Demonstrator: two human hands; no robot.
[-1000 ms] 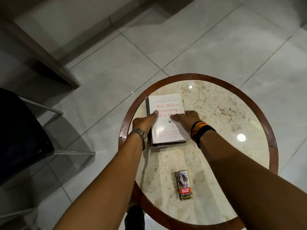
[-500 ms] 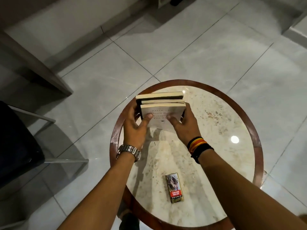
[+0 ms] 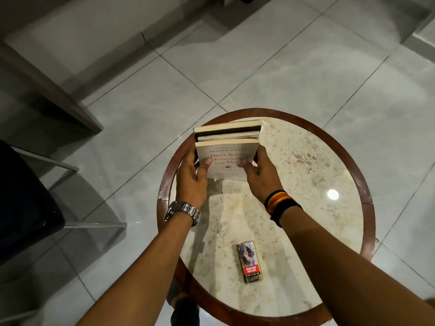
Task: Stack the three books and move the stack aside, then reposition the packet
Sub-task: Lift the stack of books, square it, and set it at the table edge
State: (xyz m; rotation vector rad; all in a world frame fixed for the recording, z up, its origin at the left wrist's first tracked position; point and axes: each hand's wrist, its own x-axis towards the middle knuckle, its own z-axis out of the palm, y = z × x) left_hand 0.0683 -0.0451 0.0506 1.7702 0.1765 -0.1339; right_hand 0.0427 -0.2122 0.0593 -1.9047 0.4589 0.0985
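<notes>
A stack of three books [image 3: 227,149] is held tilted up on its near edge at the far left of the round table [image 3: 306,175]. The white cover with red lettering faces me, and the page edges show on top. My left hand [image 3: 191,180] grips the stack's left side, thumb on the cover. On the right side, my right hand [image 3: 261,175] holds it the same way. A small packet [image 3: 249,262] with a red label lies flat near the table's front edge, apart from both hands.
The table has a speckled marble top and a dark wooden rim [image 3: 367,203]. A dark chair [image 3: 26,203] with metal legs stands to the left on the grey tiled floor. A low wooden ledge [image 3: 47,90] runs at the far left.
The stack lay flat under both hands a second ago. Both hands have since lifted and tipped it upright, shifting it toward the table's far left edge. The packet has not moved.
</notes>
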